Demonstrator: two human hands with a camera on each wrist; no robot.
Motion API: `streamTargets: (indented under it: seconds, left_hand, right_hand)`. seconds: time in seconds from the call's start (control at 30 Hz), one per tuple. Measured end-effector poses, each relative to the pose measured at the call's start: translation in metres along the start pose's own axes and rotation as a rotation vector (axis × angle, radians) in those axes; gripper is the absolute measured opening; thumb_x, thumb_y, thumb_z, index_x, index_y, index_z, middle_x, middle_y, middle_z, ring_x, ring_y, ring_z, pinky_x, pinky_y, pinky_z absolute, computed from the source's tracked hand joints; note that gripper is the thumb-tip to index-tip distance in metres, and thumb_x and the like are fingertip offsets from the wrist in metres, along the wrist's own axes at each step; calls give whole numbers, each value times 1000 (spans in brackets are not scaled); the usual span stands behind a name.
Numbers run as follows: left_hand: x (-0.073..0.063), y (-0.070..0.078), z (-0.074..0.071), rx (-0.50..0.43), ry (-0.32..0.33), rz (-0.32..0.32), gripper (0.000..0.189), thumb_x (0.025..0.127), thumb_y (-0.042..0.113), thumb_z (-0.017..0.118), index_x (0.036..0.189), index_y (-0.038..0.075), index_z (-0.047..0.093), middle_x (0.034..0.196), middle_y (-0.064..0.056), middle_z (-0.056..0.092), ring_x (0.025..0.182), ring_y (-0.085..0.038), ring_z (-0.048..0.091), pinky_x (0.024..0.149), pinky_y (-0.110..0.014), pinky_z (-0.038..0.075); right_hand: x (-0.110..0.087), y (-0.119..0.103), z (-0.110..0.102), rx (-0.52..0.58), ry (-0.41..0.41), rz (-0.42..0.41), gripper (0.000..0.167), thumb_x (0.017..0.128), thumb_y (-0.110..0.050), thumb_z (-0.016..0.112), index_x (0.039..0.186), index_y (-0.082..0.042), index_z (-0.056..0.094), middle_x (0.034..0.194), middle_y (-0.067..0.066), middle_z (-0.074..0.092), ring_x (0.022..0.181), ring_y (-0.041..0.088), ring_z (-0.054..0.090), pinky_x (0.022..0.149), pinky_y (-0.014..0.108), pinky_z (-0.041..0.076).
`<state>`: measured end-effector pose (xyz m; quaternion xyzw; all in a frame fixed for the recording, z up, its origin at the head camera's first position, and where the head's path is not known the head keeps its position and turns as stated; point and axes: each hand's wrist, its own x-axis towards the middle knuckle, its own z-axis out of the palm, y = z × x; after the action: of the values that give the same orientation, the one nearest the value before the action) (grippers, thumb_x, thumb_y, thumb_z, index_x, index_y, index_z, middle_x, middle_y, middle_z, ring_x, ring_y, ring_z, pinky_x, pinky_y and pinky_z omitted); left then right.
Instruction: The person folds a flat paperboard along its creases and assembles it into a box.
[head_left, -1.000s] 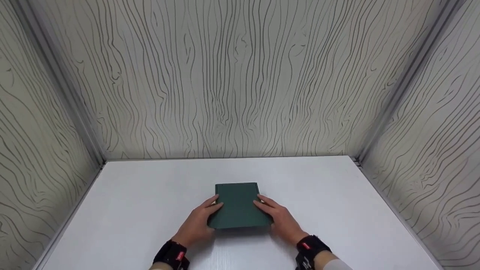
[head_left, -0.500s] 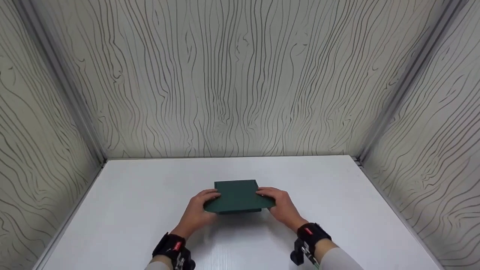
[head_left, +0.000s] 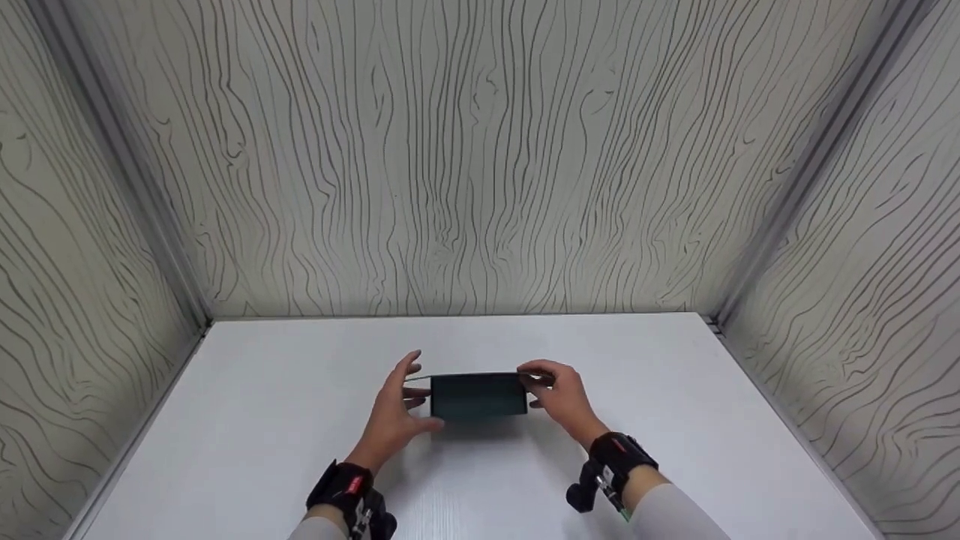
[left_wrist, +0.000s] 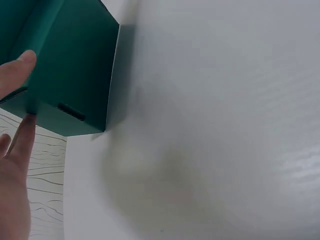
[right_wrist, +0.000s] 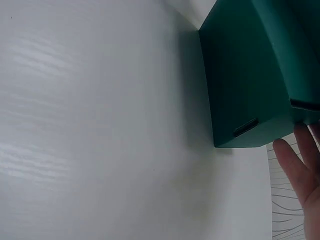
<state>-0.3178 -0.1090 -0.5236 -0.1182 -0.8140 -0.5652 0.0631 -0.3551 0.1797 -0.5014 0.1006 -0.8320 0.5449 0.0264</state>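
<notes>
Near the middle of the white worktop [head_left: 262, 420] a green box [head_left: 478, 395] stands on edge, the left hand [head_left: 397, 409] against its left end with fingers spread nearly straight, the right hand [head_left: 559, 397] curled round its right end, pinching the top corner.

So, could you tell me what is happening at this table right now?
A person is handling a dark green box on the white table with both bare hands. The box is tipped up on edge, one broad face toward the camera. The right hand grips its right end with curled fingers, while the left hand touches the left end with fingers spread and mostly straight. Wood-grain walls enclose the table.
</notes>
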Motion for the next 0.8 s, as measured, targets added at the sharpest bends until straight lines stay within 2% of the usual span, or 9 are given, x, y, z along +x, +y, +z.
streamTargets:
  seconds: [0.2,0.4,0.5,0.6,0.8]
  left_hand:
    - [2,-5,1,-50,25,-42,110,70,5,88,156,20,20,135,-14,62,116,-32,63,95,-44,56]
    - [1,-12,4,-123,41,-87,96,80,16,82,155,9,23,137,-14,62,120,-35,61,93,-37,57]
    - [1,-14,7,-112,40,-104,84,86,24,78,153,6,31,139,-13,61,121,-33,62,95,-38,56]
    - [1,-15,9,-100,44,-131,76,90,30,73,150,4,36,140,-13,60,121,-31,63,97,-41,55]
    - [3,-14,13,-111,50,-196,68,93,35,69,149,8,42,145,-13,56,126,-32,59,101,-46,52]
  right_hand:
    - [6,8,4,150,27,139,31,94,-5,65,125,-8,63,120,17,69,98,20,70,72,38,62]
    - [7,11,8,286,83,239,45,95,-13,65,136,-4,50,124,20,66,101,20,69,80,36,61]
    - [5,13,9,356,69,252,49,95,-16,66,137,-1,47,132,22,62,110,19,67,87,36,59]
    - [2,17,9,395,15,253,54,95,-20,66,139,2,45,143,25,53,122,22,62,95,36,56]
    - [-3,21,10,371,-70,227,62,94,-27,68,144,0,42,153,22,42,139,30,48,106,38,50]
